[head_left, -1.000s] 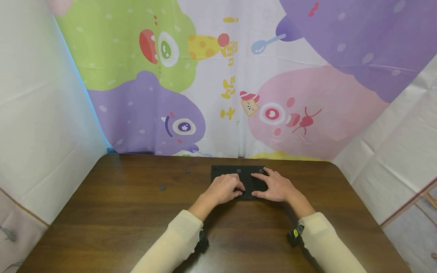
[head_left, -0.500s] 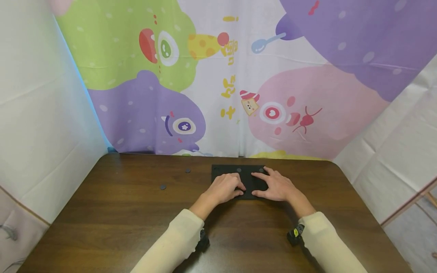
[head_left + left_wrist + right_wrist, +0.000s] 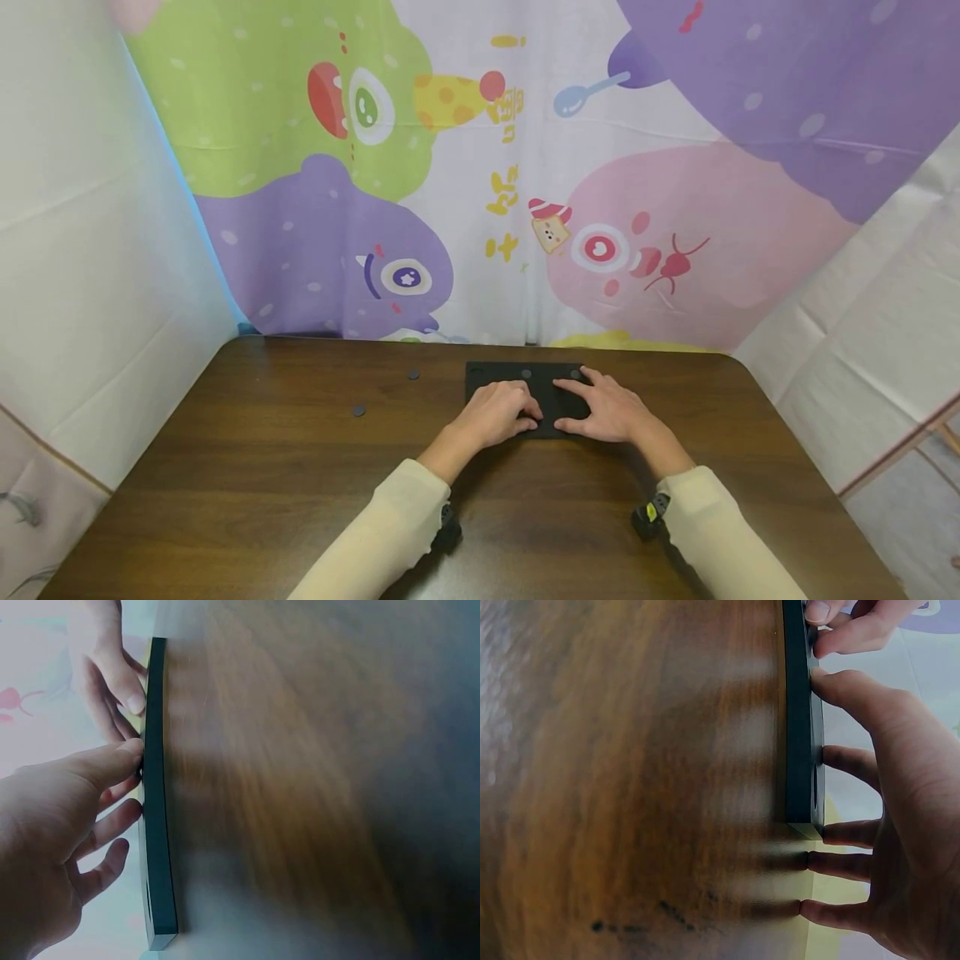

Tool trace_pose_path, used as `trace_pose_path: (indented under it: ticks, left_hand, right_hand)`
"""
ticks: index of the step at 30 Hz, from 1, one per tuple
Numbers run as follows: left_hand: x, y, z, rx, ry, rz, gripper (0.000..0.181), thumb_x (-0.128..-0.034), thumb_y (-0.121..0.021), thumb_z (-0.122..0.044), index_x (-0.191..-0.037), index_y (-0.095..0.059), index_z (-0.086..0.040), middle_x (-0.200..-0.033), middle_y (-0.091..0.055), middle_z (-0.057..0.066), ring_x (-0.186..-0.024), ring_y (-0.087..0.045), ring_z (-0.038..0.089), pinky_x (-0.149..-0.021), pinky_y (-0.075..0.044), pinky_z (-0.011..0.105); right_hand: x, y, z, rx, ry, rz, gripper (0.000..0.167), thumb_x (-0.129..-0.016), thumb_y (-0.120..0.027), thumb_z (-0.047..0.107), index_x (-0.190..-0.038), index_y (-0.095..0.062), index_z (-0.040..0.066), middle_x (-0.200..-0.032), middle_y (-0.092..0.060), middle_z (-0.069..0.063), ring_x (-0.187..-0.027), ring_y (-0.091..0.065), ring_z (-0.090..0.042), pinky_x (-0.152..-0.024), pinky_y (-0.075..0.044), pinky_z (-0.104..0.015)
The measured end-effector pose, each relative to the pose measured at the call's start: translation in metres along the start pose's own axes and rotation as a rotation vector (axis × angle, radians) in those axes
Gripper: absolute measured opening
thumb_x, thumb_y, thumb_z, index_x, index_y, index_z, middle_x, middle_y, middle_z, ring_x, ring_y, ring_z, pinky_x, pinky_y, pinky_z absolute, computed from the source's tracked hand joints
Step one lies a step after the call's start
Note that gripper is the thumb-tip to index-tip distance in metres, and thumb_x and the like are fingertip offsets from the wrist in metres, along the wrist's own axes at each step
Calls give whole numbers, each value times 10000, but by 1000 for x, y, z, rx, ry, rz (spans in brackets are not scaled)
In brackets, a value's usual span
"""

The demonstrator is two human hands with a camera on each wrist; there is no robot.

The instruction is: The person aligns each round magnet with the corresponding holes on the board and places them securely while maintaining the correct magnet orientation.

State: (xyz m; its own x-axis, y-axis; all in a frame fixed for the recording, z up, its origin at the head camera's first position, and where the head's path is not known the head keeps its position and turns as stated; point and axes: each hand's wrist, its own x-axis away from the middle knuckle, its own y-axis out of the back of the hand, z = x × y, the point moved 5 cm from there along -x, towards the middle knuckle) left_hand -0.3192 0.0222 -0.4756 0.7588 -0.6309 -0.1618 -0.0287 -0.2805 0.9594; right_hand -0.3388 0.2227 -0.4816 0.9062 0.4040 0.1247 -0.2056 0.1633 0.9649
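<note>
A flat black rectangular board (image 3: 558, 406) lies near the back of the table, with a dark grey disc (image 3: 527, 374) at its far edge and another disc (image 3: 575, 374) by the far right corner. My left hand (image 3: 495, 412) is over its left half, thumb and index finger together at the near edge. In the left wrist view they pinch what looks like a small dark disc (image 3: 140, 768), mostly hidden. My right hand (image 3: 609, 412) rests with spread fingers on the board's right side; the right wrist view shows its thumb (image 3: 855, 694) touching the board's edge.
Two loose dark discs lie on the wooden table (image 3: 300, 492) left of the board: a farther disc (image 3: 413, 375) and a nearer disc (image 3: 358, 411). A printed cartoon curtain (image 3: 517, 292) hangs right behind the table, with white sheets at both sides.
</note>
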Motion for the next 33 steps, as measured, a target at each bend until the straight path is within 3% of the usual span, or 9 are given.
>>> trace_pose_path:
  ticks: [14, 20, 21, 24, 33]
  left_hand:
    - [0, 2, -3, -14, 30, -8, 109, -1036, -840, -313, -1093, -916, -258, -1149, -825, -78, -1101, -800, 144, -971, -676, 366]
    - [2, 2, -3, -10, 12, -16, 114, -1039, -839, -296, -1097, -919, -239, -1136, -821, -59, -1073, -799, 155, -940, -682, 371]
    - [-1, -5, 3, -16, -1, -30, 134, -1043, -833, -331, -1096, -919, -244, -1132, -819, -69, -1069, -795, 146, -939, -680, 364]
    - [0, -5, 4, -10, -5, -36, 137, -1044, -833, -330, -1095, -921, -240, -1130, -821, -66, -1069, -795, 151, -935, -683, 383]
    - [2, 2, -2, -16, 30, -2, 121, -1050, -829, -318, -1107, -921, -262, -1152, -820, -85, -1101, -797, 146, -969, -677, 371]
  right_hand:
    - [-1, -1, -1, 0, 10, -5, 821, -1023, -714, 670, -1703, -516, 254, -1798, -341, -344, -1583, -450, -633, -1124, -490, -848]
    - [-1, -2, -2, 2, 6, -1, 828, -1019, -711, 679, -1704, -514, 257, -1802, -337, -340, -1582, -454, -628, -1116, -494, -848]
    - [-2, -2, -2, 3, 6, -1, 828, -1019, -711, 680, -1704, -515, 258, -1803, -337, -340, -1582, -455, -626, -1114, -496, -848]
    - [-2, -2, -2, 5, 5, -1, 830, -1018, -709, 683, -1704, -515, 259, -1803, -337, -339, -1580, -458, -624, -1111, -499, -845]
    - [-1, -1, -1, 9, 11, -1, 824, -1024, -715, 670, -1705, -513, 253, -1799, -340, -344, -1577, -459, -629, -1108, -503, -842]
